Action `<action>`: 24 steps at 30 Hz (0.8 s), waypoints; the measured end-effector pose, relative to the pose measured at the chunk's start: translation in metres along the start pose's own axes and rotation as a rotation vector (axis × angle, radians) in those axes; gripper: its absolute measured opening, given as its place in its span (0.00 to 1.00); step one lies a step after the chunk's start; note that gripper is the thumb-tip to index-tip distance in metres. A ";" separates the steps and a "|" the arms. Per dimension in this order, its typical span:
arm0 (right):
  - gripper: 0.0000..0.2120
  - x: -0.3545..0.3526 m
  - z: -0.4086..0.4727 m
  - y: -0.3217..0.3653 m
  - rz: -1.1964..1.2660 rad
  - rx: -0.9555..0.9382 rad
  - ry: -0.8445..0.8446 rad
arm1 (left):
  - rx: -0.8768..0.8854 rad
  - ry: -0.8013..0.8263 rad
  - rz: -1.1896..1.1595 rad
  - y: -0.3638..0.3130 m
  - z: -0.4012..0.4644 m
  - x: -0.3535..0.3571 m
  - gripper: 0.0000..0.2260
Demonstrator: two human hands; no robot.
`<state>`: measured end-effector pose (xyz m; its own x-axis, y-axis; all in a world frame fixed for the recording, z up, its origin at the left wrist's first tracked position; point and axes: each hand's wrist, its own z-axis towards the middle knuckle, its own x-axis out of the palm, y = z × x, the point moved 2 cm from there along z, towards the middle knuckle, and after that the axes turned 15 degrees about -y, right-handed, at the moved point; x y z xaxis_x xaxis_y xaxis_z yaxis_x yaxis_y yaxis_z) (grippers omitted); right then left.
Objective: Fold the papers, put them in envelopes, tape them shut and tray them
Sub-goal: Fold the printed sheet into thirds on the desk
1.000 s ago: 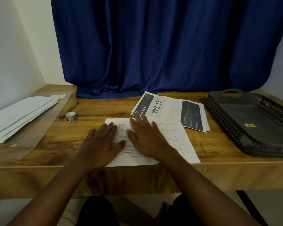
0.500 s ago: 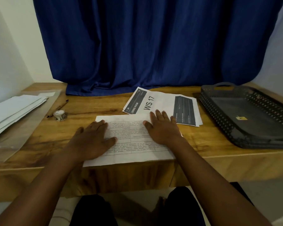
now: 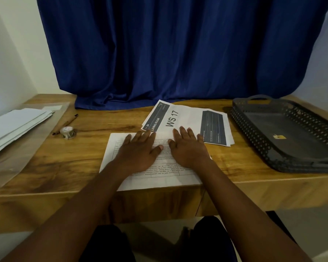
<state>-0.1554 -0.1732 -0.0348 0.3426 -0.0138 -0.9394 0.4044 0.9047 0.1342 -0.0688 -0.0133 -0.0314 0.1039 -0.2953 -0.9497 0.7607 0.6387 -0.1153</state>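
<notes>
Printed paper (image 3: 165,176) flat at the table's near edge, white envelopes (image 3: 13,127) far left, dark tray (image 3: 292,148) right

The printed sheet (image 3: 180,120) reads "WS 17", "LIVING ROOM".

A dark blue curtain (image 3: 178,53) is hung across the far side — its hem is bunched on the wooden table (image 3: 64,163). A pen (image 3: 68,122) is laid at far left, and pale walls (image 3: 9,53) are seen on either side.

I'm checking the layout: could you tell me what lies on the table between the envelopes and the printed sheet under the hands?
In the head view, a tape roll and a pen.
</notes>
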 end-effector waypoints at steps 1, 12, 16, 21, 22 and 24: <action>0.31 0.000 0.000 0.000 0.003 -0.002 -0.001 | -0.020 -0.005 0.010 0.009 -0.004 -0.002 0.33; 0.29 -0.016 -0.006 0.006 0.105 0.045 -0.099 | -0.228 0.020 0.041 0.049 -0.032 -0.028 0.33; 0.26 -0.036 -0.021 0.021 0.205 0.020 -0.290 | -0.173 -0.125 0.003 0.029 -0.047 -0.038 0.33; 0.32 -0.022 -0.066 0.072 0.310 -0.232 -0.056 | 0.044 -0.018 0.016 -0.002 -0.075 -0.020 0.34; 0.33 -0.016 -0.071 0.075 0.292 -0.242 -0.028 | 0.050 -0.012 0.043 -0.001 -0.078 -0.016 0.34; 0.34 -0.012 -0.074 0.069 0.266 -0.230 -0.028 | 0.034 -0.067 0.066 0.005 -0.082 -0.013 0.30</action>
<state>-0.1938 -0.0790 -0.0376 0.4347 0.2270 -0.8715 0.0976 0.9502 0.2961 -0.1190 0.0519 -0.0431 0.1966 -0.3012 -0.9331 0.7721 0.6341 -0.0420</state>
